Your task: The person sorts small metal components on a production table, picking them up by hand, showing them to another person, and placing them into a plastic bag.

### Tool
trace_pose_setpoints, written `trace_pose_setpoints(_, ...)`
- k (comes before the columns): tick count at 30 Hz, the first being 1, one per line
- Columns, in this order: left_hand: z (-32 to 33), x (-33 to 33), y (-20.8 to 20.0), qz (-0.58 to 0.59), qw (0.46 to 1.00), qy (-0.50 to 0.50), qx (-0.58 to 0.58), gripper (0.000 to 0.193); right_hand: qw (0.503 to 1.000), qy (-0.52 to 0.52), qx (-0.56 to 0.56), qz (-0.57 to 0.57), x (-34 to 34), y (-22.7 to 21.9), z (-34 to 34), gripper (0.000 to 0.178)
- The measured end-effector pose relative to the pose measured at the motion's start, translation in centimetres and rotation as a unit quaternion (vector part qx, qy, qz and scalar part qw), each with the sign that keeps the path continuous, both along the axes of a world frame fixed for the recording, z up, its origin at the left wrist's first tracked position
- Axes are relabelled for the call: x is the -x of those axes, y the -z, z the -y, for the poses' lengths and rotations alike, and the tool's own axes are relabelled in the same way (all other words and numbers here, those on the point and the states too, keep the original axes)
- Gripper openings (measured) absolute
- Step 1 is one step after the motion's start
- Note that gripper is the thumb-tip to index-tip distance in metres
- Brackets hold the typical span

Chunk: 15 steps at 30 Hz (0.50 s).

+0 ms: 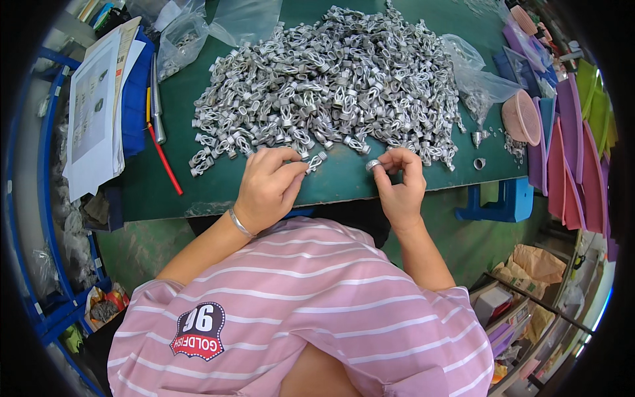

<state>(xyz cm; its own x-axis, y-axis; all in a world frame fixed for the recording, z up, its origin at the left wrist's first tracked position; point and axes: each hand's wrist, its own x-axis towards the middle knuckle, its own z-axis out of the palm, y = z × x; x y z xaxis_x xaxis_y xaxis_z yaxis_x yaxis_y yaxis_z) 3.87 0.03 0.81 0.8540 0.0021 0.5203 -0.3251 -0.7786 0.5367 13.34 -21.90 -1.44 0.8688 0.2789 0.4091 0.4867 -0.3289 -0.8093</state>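
A large heap of small silvery metal parts (331, 83), each with a ribbed collar and open loops, covers the middle of the green table (344, 182). My left hand (268, 188) is at the heap's near edge, thumb and fingers pinched on one looped metal part (316, 163) that points to the right. Across a short gap, my right hand (402, 188) pinches a small metal ring (373, 165) between thumb and forefinger. The ring and the looped part are apart from each other. Parts of both hands' fingertips are hidden.
Left of the heap lie a red pen (165, 162), a metal rod (157, 99) and papers (96, 106) leaning on a blue bin. At right are plastic bags (476, 83), a loose ring (479, 163), a pink basket (521, 118) and colored bins. A blue stool (506, 202) stands below.
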Motion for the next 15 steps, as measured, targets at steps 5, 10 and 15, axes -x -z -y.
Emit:
trace_pose_setpoints(5, -0.2, -0.3, 0.1, 0.001, 1.000, 0.003, 0.003, 0.016, 0.991, 0.000, -0.129, -0.032, 0.8, -0.7, -0.4, 0.029)
trace_pose_setpoints(10, -0.8, 0.9, 0.0, -0.008, 1.000, -0.027, -0.004, 0.017, 0.964, -0.075, -0.208, -0.152, -0.2, -2.1, 1.9, 0.011)
trace_pose_setpoints(15, -1.3, 2.7, 0.5, -0.029, 0.998, -0.055, 0.016, 0.016, 0.961, 0.218, -0.144, -0.085, -5.6, -2.9, 9.8, 0.008)
